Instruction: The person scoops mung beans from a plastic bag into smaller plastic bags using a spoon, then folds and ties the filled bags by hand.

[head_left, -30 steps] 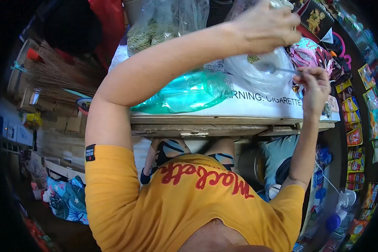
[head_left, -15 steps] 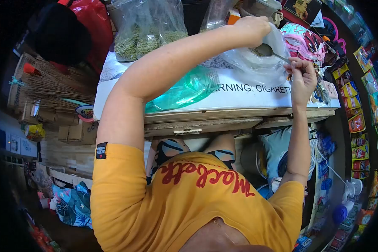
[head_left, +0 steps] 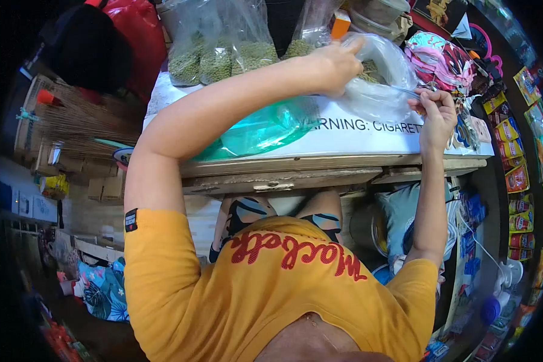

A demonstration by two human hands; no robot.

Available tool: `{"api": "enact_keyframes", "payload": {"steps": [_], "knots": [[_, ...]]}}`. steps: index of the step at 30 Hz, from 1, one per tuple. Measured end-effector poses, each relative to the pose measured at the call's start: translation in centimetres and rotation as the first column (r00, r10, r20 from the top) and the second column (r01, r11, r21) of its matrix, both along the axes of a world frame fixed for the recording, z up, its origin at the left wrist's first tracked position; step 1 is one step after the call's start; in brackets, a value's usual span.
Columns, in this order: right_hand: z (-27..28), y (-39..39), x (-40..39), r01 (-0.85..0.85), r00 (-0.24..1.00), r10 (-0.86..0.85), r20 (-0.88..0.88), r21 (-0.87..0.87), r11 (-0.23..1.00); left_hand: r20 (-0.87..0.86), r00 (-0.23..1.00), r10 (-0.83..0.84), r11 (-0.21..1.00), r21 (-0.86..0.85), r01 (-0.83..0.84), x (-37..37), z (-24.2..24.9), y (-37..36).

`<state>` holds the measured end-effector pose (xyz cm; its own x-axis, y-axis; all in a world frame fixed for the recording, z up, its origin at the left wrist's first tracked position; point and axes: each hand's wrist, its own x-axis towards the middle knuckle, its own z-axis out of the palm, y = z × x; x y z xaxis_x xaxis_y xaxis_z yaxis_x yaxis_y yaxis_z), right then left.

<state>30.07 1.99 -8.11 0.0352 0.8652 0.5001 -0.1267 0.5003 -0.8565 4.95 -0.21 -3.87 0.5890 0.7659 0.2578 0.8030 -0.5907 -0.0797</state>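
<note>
My right hand (head_left: 435,111) pinches the handle of a metal spoon (head_left: 405,92) over a clear plastic bag (head_left: 380,99). The spoon's bowl end is inside the bag mouth, among small green beans (head_left: 371,72), and is hard to make out. At the bag's left edge is my left hand (head_left: 338,65), slightly blurred, its fingers apart and seemingly holding nothing. Behind my left forearm stand several clear bags of green beans (head_left: 217,61). A green plastic bag (head_left: 253,136) lies flat on the white tabletop (head_left: 350,142), partly under that forearm.
A pink patterned cloth bundle (head_left: 437,60) sits right of the bag, with keys (head_left: 464,136) below it. A small orange box (head_left: 340,24) and a lidded tub (head_left: 377,18) are behind. Hanging snack packets (head_left: 516,178) line the right; a broom (head_left: 72,120) stands left.
My left hand has come off the bag's far rim and moved left and toward me. The spoon has dipped lower into the bag. My right hand has shifted only slightly.
</note>
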Motion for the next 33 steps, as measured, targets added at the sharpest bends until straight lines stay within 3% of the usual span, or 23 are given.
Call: {"api": "enact_keyframes", "payload": {"steps": [7, 16, 19, 21, 22, 23, 25, 28, 31, 33], "knots": [[-0.4, -0.8, -2.1, -0.098, 0.99, 0.082, -0.111, -0.152, 0.984, 0.151, 0.988, -0.003, 0.994, 0.108, -0.014, 1.1, -1.2, 2.3], [0.0, 1.8, -0.4, -0.145, 0.973, 0.103, -0.208, -0.194, 0.97, 0.051, 0.997, -0.064, 0.992, 0.111, 0.058, -2.5, 1.1, -1.6], [0.7, 2.5, 0.1, -0.134, 0.972, 0.094, -0.214, -0.181, 0.974, 0.2, 0.966, -0.164, 0.896, 0.439, 0.061, -2.3, 4.2, -1.8], [1.1, 2.8, 0.4, -0.114, 0.975, 0.077, -0.207, -0.174, 0.978, 0.202, 0.979, -0.015, 0.838, 0.536, -0.098, -1.9, 8.4, -2.8], [1.3, 2.8, 0.5, -0.123, 0.971, 0.086, -0.221, -0.158, 0.98, 0.263, 0.963, -0.055, 0.758, 0.639, -0.131, -2.1, 9.4, -2.6], [1.5, 2.8, 0.6, -0.125, 0.971, 0.089, -0.22, -0.158, 0.979, 0.303, 0.952, 0.048, 0.795, 0.565, -0.22, -2.3, 10.6, -2.6], [1.8, 2.8, 0.7, -0.131, 0.971, 0.094, -0.221, -0.16, 0.978, 0.33, 0.944, -0.018, 0.77, 0.607, -0.197, -3.9, 11.3, -1.0], [2.5, 2.5, 0.6, -0.107, 0.976, 0.075, -0.206, -0.15, 0.983, 0.255, 0.964, 0.076, 0.958, 0.251, -0.142, -5.7, 12.2, 1.3], [3.1, 2.4, 0.6, -0.121, 0.975, 0.094, -0.201, -0.125, 0.985, 0.263, 0.96, 0.099, 0.95, 0.263, -0.17, -6.6, 11.4, 3.0], [3.7, 2.2, 0.6, -0.118, 0.976, 0.092, -0.199, -0.123, 0.985, 0.323, 0.946, 0.022, 0.938, 0.322, -0.132, -6.8, 11.1, 3.4]]}}
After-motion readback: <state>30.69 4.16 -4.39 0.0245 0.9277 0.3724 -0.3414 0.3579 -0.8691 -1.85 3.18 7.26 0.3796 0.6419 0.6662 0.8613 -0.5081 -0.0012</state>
